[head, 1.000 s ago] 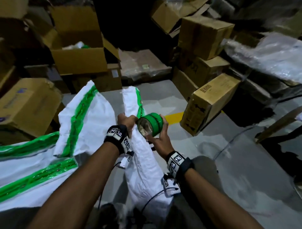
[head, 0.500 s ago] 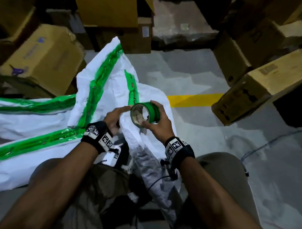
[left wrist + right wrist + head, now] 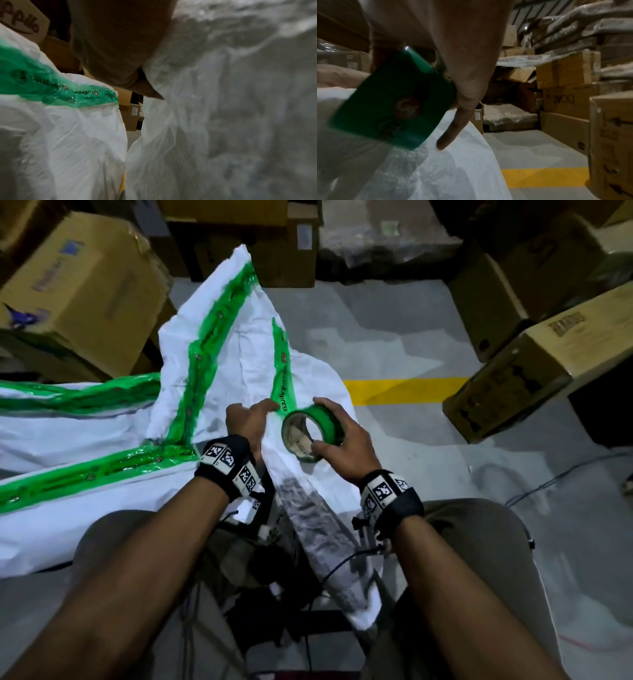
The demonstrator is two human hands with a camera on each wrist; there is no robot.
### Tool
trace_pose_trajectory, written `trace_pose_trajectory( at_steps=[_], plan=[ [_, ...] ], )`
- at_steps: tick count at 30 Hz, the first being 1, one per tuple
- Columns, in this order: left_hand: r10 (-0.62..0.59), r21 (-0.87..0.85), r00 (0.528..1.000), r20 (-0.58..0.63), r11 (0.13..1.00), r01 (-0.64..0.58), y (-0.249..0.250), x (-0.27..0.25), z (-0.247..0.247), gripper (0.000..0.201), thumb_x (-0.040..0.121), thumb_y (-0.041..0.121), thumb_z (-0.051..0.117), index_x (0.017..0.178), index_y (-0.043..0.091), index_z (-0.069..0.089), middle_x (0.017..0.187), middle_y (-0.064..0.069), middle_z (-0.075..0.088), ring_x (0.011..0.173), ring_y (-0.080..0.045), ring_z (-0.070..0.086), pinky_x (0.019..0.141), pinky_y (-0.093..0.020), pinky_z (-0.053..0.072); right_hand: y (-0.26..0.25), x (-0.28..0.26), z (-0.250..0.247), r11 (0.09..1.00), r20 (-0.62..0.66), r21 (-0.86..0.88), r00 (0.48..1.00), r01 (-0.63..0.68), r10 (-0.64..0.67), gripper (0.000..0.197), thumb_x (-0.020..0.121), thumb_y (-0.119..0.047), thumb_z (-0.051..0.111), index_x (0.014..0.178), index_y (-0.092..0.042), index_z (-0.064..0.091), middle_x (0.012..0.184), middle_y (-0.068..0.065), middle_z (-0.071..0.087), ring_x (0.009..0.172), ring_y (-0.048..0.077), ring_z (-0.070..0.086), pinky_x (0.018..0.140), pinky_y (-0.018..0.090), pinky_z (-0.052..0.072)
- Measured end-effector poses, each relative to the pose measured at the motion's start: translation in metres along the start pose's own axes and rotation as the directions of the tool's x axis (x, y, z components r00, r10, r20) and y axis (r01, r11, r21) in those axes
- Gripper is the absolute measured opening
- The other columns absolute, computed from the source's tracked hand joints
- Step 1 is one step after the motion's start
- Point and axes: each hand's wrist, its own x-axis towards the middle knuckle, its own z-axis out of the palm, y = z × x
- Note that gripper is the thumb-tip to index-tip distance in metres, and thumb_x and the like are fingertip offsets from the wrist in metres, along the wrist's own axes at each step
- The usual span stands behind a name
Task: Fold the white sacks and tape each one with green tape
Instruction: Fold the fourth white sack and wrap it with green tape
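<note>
From the head view, the right hand (image 3: 342, 446) curls its fingers and thumb round the green tape roll (image 3: 313, 433), held on edge over the folded white sack (image 3: 308, 474) that runs from the person's lap toward 12 o'clock. A strip of green tape (image 3: 282, 371) runs from the roll up the sack. The left hand (image 3: 246, 422), at 9 o'clock of the roll, presses its thumb on the strip's near end; its other fingers are hidden. Taped sacks (image 3: 102, 422) lie at 9 o'clock, cardboard boxes (image 3: 534, 364) at 2 o'clock, beyond a yellow floor line (image 3: 404, 388).

The left wrist view shows only the left hand's underside (image 3: 120, 47) against blurred sack cloth (image 3: 223, 108), and a stapled tape strip (image 3: 51, 86) at 9 o'clock.

The right wrist view shows the roll's green face (image 3: 390, 105) under the palm, one finger (image 3: 453, 128) reaching down to the sack (image 3: 436, 175), and stacked boxes (image 3: 565, 101) at 3 o'clock.
</note>
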Motion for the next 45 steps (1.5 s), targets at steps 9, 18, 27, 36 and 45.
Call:
trace_pose_trajectory(
  at_steps=[9, 18, 27, 36, 45],
  plan=[
    [-0.102, -0.218, 0.860, 0.499, 0.946, 0.239, -0.013, -0.022, -0.029, 0.055, 0.093, 0.027, 0.069, 0.135, -0.005, 0.055, 0.137, -0.026, 0.058, 0.126, -0.039, 0.058, 0.107, -0.057, 0.044, 0.006, -0.016, -0.004, 0.972, 0.287, -0.107, 0.929, -0.210, 0.233, 0.064, 0.079, -0.007, 0.061, 0.132, -0.043, 0.060, 0.086, -0.002, 0.071, 0.072, 0.012, 0.064, 0.068, 0.023, 0.049],
    [-0.197, -0.163, 0.847, 0.494, 0.936, 0.313, -0.061, -0.096, -0.037, 0.022, 0.097, 0.001, 0.049, 0.103, -0.008, 0.067, 0.088, -0.018, 0.075, 0.075, -0.026, 0.074, 0.065, -0.033, 0.061, 0.007, -0.013, 0.004, 0.956, 0.279, -0.258, 0.937, -0.140, 0.212, 0.071, 0.072, -0.007, 0.077, 0.132, -0.013, 0.041, 0.122, 0.015, 0.051, 0.104, 0.030, 0.055, 0.079, 0.031, 0.046],
    [-0.136, 0.213, 0.957, 0.258, 0.974, 0.081, -0.089, -0.032, -0.048, 0.073, 0.019, 0.003, 0.062, 0.091, -0.002, 0.049, 0.081, -0.016, 0.053, 0.063, -0.032, 0.056, 0.054, -0.038, 0.049, 0.006, -0.023, -0.021, 0.930, 0.253, -0.368, 0.963, 0.010, 0.089, 0.067, 0.073, -0.018, 0.082, 0.133, -0.023, 0.053, 0.114, 0.013, 0.052, 0.106, 0.030, 0.054, 0.082, 0.027, 0.039],
    [-0.142, 0.097, 0.844, 0.518, 0.990, 0.107, -0.063, -0.068, -0.051, 0.044, 0.054, -0.026, 0.048, 0.092, -0.014, 0.066, 0.088, -0.019, 0.072, 0.081, -0.037, 0.069, 0.071, -0.039, 0.058, -0.001, -0.020, -0.020, 0.880, 0.329, -0.467, 0.940, 0.081, 0.089, 0.076, 0.083, -0.017, 0.065, 0.153, -0.032, 0.037, 0.115, 0.014, 0.047, 0.107, 0.036, 0.053, 0.091, 0.037, 0.045],
    [0.005, 0.106, 0.915, 0.403, 0.993, -0.052, -0.023, -0.061, -0.044, 0.055, 0.071, 0.059, 0.082, 0.101, 0.013, 0.072, 0.086, -0.006, 0.075, 0.086, -0.034, 0.070, 0.068, -0.031, 0.055, -0.015, -0.010, 0.006, 0.845, 0.286, -0.516, 0.958, 0.141, 0.015, 0.069, 0.090, -0.033, 0.065, 0.151, -0.018, 0.037, 0.123, 0.018, 0.046, 0.109, 0.039, 0.054, 0.090, 0.039, 0.044]
  ],
)
